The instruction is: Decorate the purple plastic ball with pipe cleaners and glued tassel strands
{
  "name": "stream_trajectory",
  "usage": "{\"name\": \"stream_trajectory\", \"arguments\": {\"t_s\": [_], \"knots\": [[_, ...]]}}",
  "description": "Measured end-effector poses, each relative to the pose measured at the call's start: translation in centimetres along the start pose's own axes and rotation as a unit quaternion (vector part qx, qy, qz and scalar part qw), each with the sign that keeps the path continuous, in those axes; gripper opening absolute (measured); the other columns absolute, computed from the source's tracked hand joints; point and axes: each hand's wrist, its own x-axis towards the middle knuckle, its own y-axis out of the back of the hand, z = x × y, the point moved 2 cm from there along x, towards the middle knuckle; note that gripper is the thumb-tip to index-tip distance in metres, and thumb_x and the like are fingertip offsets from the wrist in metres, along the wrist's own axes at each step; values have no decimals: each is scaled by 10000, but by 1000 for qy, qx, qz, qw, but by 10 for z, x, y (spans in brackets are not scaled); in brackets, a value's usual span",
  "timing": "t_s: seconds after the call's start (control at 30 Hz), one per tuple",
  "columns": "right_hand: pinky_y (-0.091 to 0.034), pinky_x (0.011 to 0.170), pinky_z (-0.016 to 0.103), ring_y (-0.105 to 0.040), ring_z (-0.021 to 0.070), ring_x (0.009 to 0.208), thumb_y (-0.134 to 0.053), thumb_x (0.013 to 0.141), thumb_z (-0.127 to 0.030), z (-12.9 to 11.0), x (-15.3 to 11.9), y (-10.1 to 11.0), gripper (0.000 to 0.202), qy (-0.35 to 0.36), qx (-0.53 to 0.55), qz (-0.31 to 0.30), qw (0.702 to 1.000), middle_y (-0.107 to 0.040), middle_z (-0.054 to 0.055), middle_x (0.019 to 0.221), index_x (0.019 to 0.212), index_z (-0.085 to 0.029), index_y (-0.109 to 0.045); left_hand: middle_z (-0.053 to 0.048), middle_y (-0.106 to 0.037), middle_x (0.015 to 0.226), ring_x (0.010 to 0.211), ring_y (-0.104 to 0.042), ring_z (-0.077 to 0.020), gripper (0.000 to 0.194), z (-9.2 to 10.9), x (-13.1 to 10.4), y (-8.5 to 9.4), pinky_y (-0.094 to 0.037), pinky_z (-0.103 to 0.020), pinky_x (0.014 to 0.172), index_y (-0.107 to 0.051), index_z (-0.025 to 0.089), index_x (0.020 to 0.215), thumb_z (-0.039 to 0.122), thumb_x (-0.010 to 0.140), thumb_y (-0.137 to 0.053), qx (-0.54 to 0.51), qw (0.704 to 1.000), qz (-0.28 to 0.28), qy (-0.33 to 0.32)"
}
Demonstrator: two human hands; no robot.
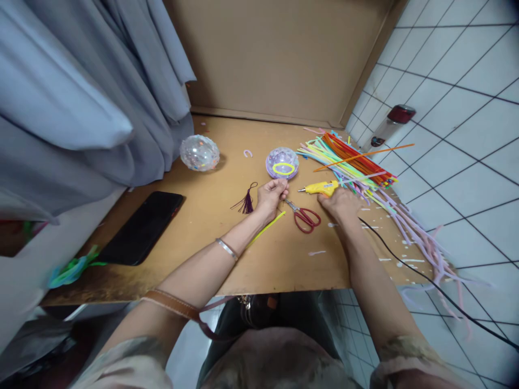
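My left hand [275, 195] is closed in a pinch at the near side of a yellow pipe-cleaner loop [284, 169]. Behind the loop is a round lilac decorated piece [275, 155]; whether they touch, I cannot tell. Closed around the handle of a yellow glue gun [322, 188] is my right hand [343, 204], the metal nozzle pointing left towards my left hand. Red-handled scissors [307, 220] lie between my hands, their tips partly hidden by the left one. A dark purple tassel [247, 202] rests left of my fingers, and a yellow pipe cleaner [265, 228] lies beside my left wrist.
A clear decorated ball [199, 153] stands at the back left, near a grey curtain [162, 97]. Bundled colourful pipe cleaners [352, 156] cover the right side, with a bottle [391, 125] behind. A black phone [141, 228] lies left. A black cord [399, 259] trails off right.
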Motion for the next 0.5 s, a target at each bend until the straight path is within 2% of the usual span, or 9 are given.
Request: {"name": "stream_trajectory", "arguments": {"t_s": [0.1,0.2,0.27,0.33,0.4,0.5], "knots": [[-465,969,603,-617,434,1114,-657,761,-496,1,-4,2,531,54,12,104,993,-694,266,1117,1097,-86,-676,25,-626,589,481,-508,-26,145,1,0,0,-382,-149,497,-655,110,701,58,755,-779,-1,1000,5,-7],[-441,971,632,-571,421,1118,-619,766,-469,-1,-4,1,426,130,102,192,967,-659,234,1096,1029,-133,-636,26,-624,586,478,-510,-29,146,1,1,0,-384,-153,496,-654,111,703,53,749,-780,-4,1000,13,-1],[-466,962,595,-581,372,1085,-560,796,-430,-7,0,-1,317,187,198,204,940,-654,168,1065,1005,-195,-602,23,-626,589,480,-513,-30,144,1,1,0,-389,-155,500,-651,110,703,53,760,-770,-8,1000,24,5],[-491,967,551,-604,323,1058,-523,794,-351,-17,6,0,286,247,293,190,904,-657,122,1074,1049,-230,-570,22,-629,595,484,-516,-29,145,0,2,0,-395,-155,510,-649,110,706,57,763,-771,-12,999,30,9],[-485,1012,540,-605,309,1128,-519,767,-272,-33,12,4,385,307,347,173,869,-658,115,1171,1150,-244,-543,25,-625,597,487,-515,-27,144,1,2,0,-399,-153,518,-646,112,706,59,774,-762,-16,999,32,9],[-405,1129,558,-553,312,1277,-528,745,-203,-58,18,12,504,375,371,160,834,-641,110,1280,1246,-255,-517,28,-611,595,490,-510,-26,146,1,1,-1,-401,-152,522,-637,113,704,51,812,-714,-26,999,34,6]]}}
